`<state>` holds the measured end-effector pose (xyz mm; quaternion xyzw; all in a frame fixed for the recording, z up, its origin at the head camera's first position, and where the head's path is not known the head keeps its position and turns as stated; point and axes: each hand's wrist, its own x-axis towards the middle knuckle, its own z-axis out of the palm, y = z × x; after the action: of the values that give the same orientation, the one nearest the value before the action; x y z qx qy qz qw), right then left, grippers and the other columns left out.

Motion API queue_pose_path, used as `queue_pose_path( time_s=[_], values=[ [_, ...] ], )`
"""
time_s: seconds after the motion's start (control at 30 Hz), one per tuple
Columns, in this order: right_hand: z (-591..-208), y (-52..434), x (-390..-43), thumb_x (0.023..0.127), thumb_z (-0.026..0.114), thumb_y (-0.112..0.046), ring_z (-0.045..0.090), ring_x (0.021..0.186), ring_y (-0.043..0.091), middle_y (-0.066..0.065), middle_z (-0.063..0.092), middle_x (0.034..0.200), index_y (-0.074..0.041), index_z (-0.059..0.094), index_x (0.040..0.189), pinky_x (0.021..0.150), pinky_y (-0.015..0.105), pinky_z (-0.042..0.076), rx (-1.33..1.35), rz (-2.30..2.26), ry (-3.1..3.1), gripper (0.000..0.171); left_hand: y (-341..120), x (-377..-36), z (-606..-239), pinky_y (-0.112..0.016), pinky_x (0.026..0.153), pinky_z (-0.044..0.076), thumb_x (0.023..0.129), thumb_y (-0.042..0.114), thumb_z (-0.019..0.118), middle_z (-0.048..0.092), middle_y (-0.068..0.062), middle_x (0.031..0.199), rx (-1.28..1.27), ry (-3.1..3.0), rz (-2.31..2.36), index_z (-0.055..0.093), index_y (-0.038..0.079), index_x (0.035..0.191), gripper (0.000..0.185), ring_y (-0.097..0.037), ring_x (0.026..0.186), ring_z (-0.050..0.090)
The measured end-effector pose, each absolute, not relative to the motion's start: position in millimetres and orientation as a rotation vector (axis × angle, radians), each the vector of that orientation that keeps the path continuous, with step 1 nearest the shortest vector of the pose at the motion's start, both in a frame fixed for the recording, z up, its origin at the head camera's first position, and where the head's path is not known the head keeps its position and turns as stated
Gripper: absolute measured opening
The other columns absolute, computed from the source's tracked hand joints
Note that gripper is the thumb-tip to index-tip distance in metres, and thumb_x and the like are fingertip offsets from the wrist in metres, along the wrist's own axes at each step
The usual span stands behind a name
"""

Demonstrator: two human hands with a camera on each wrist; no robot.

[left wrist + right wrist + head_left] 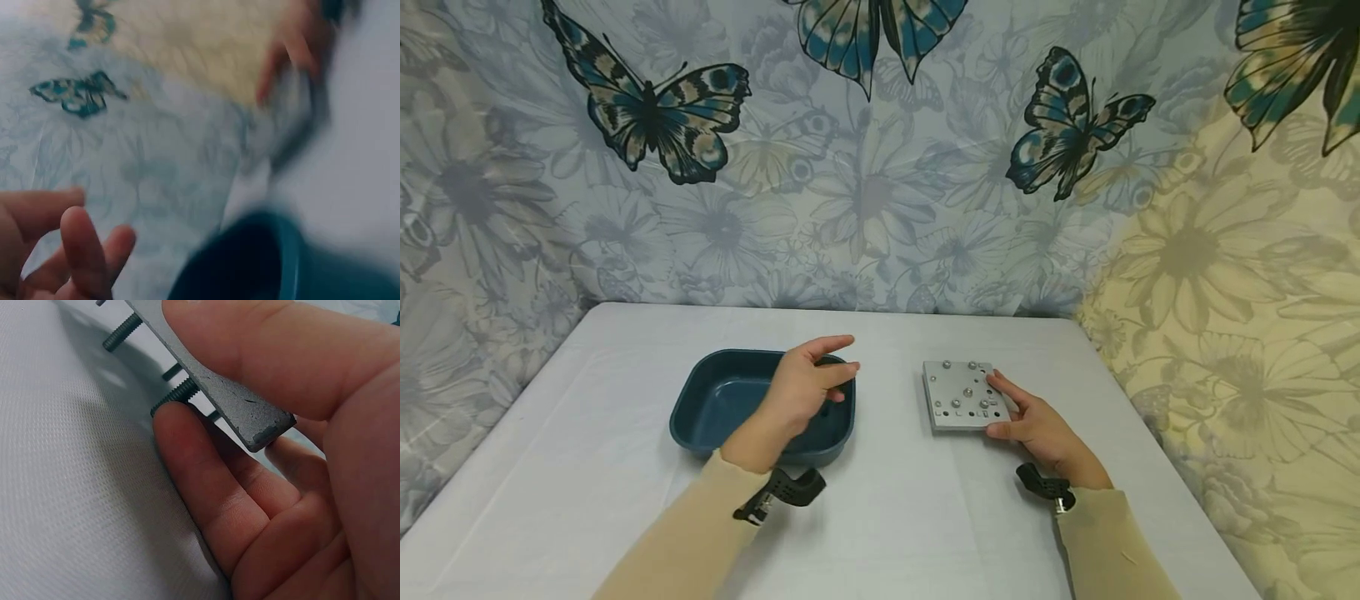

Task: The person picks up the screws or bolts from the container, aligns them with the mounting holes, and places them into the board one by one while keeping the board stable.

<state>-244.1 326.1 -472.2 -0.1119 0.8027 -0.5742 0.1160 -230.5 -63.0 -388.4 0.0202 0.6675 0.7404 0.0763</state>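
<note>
My right hand [1047, 429] grips the right side of a square grey metal plate [955, 393] studded with several screw heads and holes. Seen from the right wrist, the thumb [250, 350] lies along the plate's edge. Threaded screws [123, 331] stick out of its underside, and a fingertip touches one of them. Above the right part of a dark teal tub [711, 379] hovers my left hand [793, 387], its fingers apart and nothing visible between them. That hand hides part of the tub's inside.
A white cloth [895, 508] covers the table beneath the tub and plate. Behind it hangs a floral backdrop [865, 208] with butterflies, and yellowish fabric stands at the right. The tub's walls rise left of the plate.
</note>
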Motion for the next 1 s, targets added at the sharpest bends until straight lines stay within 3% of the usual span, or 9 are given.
queue_pose_path(
  time_s=[0.07, 0.23, 0.6, 0.83, 1.0],
  values=[
    [-473.0, 326.0, -244.6, 0.078, 0.086, -0.013, 0.056, 0.109, 0.009, -0.004, 0.008, 0.165, -0.013, 0.031, 0.158, 0.083, 0.018, 0.049, -0.331, -1.660, 2.372, 0.097, -86.3, -232.8, -390.4, -0.038, 0.061, 0.055, 0.090, 0.001, 0.073, 0.062, -0.011, 0.131, 0.128, 2.168, 2.001, 0.066, 0.015, 0.132, 0.045, -0.021, 0.080, 0.067],
    [-473.5, 325.5, -244.8, 0.077, 0.087, -0.012, 0.056, 0.112, 0.008, -0.004, 0.009, 0.165, -0.012, 0.031, 0.157, 0.084, 0.018, 0.049, -0.321, -1.663, 2.378, 0.097, -118.6, -239.2, -405.4, -0.046, 0.058, 0.053, 0.091, 0.000, 0.072, 0.054, -0.002, 0.143, 0.313, 2.319, 1.591, 0.061, 0.017, 0.139, 0.052, -0.019, 0.099, 0.066],
    [-469.4, 324.0, -243.2, 0.079, 0.085, -0.012, 0.055, 0.116, 0.009, -0.003, 0.007, 0.165, -0.012, 0.030, 0.158, 0.086, 0.018, 0.048, -0.337, -1.652, 2.375, 0.096, -113.7, -251.1, -438.9, -0.034, 0.050, 0.049, 0.088, -0.008, 0.071, 0.047, -0.001, 0.150, 0.486, 2.414, 1.390, 0.066, 0.011, 0.132, 0.048, -0.019, 0.109, 0.063],
    [-469.0, 323.2, -243.5, 0.079, 0.085, -0.009, 0.054, 0.119, 0.008, -0.002, 0.006, 0.166, -0.011, 0.029, 0.158, 0.088, 0.019, 0.048, -0.340, -1.671, 2.353, 0.097, -113.2, -252.7, -440.0, -0.032, 0.053, 0.051, 0.086, -0.010, 0.071, 0.052, -0.005, 0.144, 0.541, 2.489, 1.311, 0.068, 0.008, 0.127, 0.044, -0.015, 0.098, 0.066],
    [-470.6, 323.8, -243.2, 0.079, 0.085, -0.011, 0.054, 0.117, 0.009, -0.002, 0.007, 0.165, -0.012, 0.029, 0.158, 0.088, 0.018, 0.048, -0.338, -1.655, 2.371, 0.097, -112.2, -254.7, -441.5, -0.031, 0.057, 0.050, 0.087, -0.005, 0.072, 0.069, -0.006, 0.108, 0.526, 2.508, 1.238, 0.068, 0.009, 0.126, 0.042, -0.016, 0.071, 0.063]
  ],
)
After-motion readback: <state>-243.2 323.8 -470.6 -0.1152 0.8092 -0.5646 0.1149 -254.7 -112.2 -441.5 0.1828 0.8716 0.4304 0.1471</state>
